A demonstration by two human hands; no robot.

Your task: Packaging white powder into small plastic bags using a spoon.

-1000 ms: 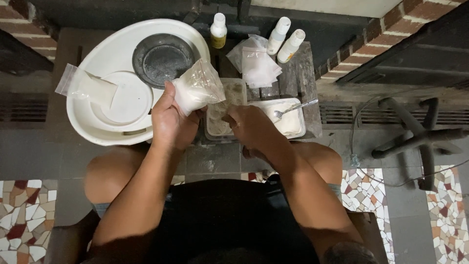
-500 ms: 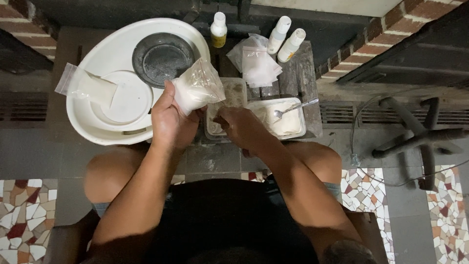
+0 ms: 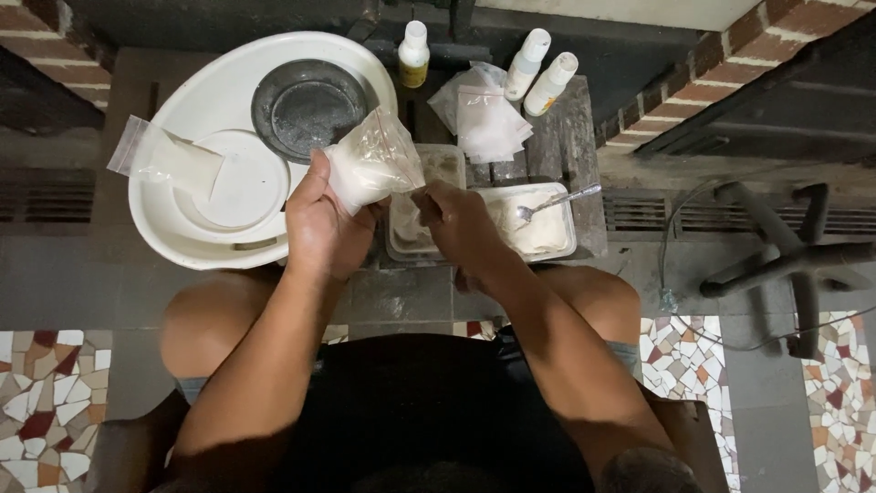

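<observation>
Plastic bag [image 3: 372, 164] of white powder sits clamped in our left hand [image 3: 321, 224] above the clear tub [image 3: 412, 239]; since a second ago our right hand [image 3: 461, 224] has shifted left, pinching its corner.

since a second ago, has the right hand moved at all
Yes. The right hand has shifted left, away from the spoon in the white tray, toward the bag of white stuff held by the left hand.
</observation>
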